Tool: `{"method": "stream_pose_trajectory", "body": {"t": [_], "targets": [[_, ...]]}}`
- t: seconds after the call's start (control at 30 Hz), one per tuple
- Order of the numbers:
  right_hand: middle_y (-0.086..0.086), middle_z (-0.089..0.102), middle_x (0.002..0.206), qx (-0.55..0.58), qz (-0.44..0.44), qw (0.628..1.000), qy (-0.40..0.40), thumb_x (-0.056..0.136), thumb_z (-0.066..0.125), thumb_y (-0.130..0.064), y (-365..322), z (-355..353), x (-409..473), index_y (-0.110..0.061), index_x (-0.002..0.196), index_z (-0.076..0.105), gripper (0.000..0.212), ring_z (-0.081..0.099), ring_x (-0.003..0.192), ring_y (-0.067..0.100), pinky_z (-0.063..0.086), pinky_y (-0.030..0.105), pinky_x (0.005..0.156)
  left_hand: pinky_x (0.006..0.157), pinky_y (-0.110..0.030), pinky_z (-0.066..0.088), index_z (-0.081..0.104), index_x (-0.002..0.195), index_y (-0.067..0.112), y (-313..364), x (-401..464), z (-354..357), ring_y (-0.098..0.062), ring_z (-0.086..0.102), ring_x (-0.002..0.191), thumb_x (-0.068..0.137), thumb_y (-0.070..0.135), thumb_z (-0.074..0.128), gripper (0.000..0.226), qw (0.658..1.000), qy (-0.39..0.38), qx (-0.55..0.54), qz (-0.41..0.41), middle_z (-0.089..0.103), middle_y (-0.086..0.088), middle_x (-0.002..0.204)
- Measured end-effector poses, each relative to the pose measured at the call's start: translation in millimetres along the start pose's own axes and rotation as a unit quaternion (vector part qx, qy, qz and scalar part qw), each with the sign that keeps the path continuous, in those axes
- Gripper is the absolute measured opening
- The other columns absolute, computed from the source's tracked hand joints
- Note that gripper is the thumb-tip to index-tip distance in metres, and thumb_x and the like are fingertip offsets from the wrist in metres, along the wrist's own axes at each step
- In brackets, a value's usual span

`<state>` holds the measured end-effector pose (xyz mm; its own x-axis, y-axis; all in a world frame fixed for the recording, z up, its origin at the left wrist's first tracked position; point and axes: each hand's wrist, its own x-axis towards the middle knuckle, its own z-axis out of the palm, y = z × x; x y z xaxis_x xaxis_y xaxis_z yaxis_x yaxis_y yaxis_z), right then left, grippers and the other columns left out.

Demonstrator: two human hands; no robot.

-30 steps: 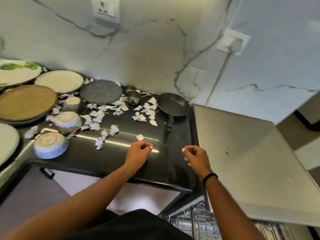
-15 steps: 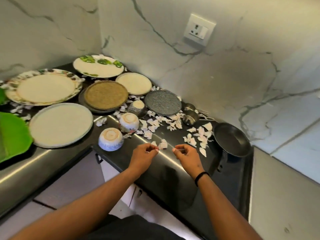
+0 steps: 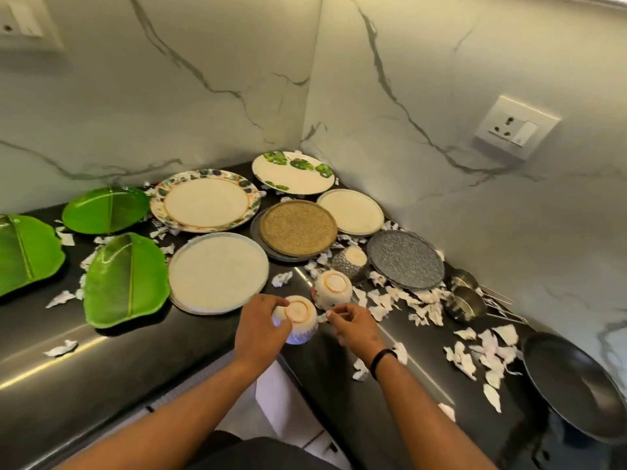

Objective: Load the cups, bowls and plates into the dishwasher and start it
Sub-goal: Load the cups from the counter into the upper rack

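Note:
An upturned white-and-blue bowl [image 3: 298, 317] sits near the front edge of the black counter [image 3: 101, 361]. My left hand [image 3: 261, 329] wraps its left side, fingers curled on it. Just right of the bowl, my right hand [image 3: 354, 325] has its fingertips at the bowl's right edge, pinched near a paper scrap. Behind stand a second upturned bowl [image 3: 333, 289] and a dark patterned bowl [image 3: 351, 262]. Several plates lie further back: a large white plate [image 3: 219, 271], a woven-look plate [image 3: 298, 227], a grey plate [image 3: 405, 259] and a floral-rimmed plate [image 3: 205, 205].
Green leaf-shaped plates [image 3: 125, 279] lie at the left. Torn white paper scraps [image 3: 424, 308] litter the counter. Two small metal cups [image 3: 464, 301] and a black pan [image 3: 573, 385] stand at the right. Marble walls meet in the corner, with a socket [image 3: 517, 128] on the right one.
The view swung left from the dishwasher side to the counter corner. Both hands moved forward to the nearest upturned bowl, and my left hand closed on it.

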<state>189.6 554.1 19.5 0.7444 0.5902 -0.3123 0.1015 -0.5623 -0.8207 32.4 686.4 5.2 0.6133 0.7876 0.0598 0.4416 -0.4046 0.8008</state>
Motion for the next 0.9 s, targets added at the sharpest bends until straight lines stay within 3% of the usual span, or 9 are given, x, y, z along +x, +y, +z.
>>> {"method": "stream_pose_trajectory", "body": {"t": [0.1,0.27,0.47,0.77,0.83,0.9], "targets": [[0.004,0.069,0.083,0.005,0.022,0.999,-0.031,0.093,0.07,-0.028,-6.2,21.2,16.9,-0.019,0.094,0.065,0.011,0.062,0.07,0.015,0.055,0.033,0.067,0.096,-0.027,0.044,0.056,0.129,0.026,-13.2,19.5,4.0,-0.012,0.049,0.117,0.065,0.034,0.084,0.07,0.997,-0.066,0.04,0.028,0.051,0.005,0.122],[0.0,0.07,0.087,-0.029,0.033,0.999,-0.029,0.09,0.071,-0.032,-2.3,35.2,29.1,-0.024,0.091,0.066,0.01,0.069,0.084,0.02,0.059,0.045,0.083,0.101,-0.03,0.043,0.041,0.144,0.034,-15.0,37.1,15.7,-0.014,0.046,0.126,0.055,0.061,0.079,0.101,0.98,-0.167,0.098,0.041,0.048,0.008,0.137],[-0.002,0.07,0.091,-0.028,0.04,0.999,-0.012,0.091,0.07,-0.032,-8.1,37.2,29.1,-0.028,0.09,0.065,0.006,0.068,0.089,0.017,0.059,0.043,0.085,0.096,-0.033,0.045,0.042,0.145,0.035,-12.7,44.3,18.9,-0.017,0.046,0.122,0.054,0.059,0.081,0.101,0.974,-0.159,0.144,0.076,0.049,0.007,0.137],[-0.001,0.072,0.09,0.112,0.036,0.989,0.09,0.092,0.071,-0.024,-21.0,21.3,17.8,-0.028,0.086,0.069,0.007,0.071,0.086,0.018,0.062,0.045,0.074,0.097,-0.036,0.045,0.049,0.128,0.032,6.7,51.7,20.9,-0.014,0.051,0.114,0.045,0.064,0.081,0.094,0.992,-0.09,0.004,0.089,0.053,0.01,0.119],[0.002,0.072,0.094,0.169,0.035,0.978,0.12,0.093,0.071,-0.025,-24.4,12.9,9.9,-0.024,0.092,0.069,0.002,0.07,0.084,0.018,0.061,0.038,0.065,0.094,-0.038,0.049,0.049,0.125,0.032,21.6,51.1,22.2,-0.013,0.051,0.111,0.044,0.066,0.082,0.093,0.992,-0.086,-0.047,0.085,0.052,0.012,0.115],[0.0,0.073,0.086,0.198,0.02,0.967,0.158,0.095,0.068,-0.025,-24.8,0.8,-0.1,-0.015,0.096,0.07,0.011,0.067,0.071,0.01,0.053,0.025,0.057,0.093,-0.039,0.051,0.047,0.127,0.035,38.1,47.6,28.8,-0.012,0.051,0.111,0.046,0.065,0.083,0.093,0.988,-0.095,-0.079,0.093,0.051,0.01,0.117]]}}
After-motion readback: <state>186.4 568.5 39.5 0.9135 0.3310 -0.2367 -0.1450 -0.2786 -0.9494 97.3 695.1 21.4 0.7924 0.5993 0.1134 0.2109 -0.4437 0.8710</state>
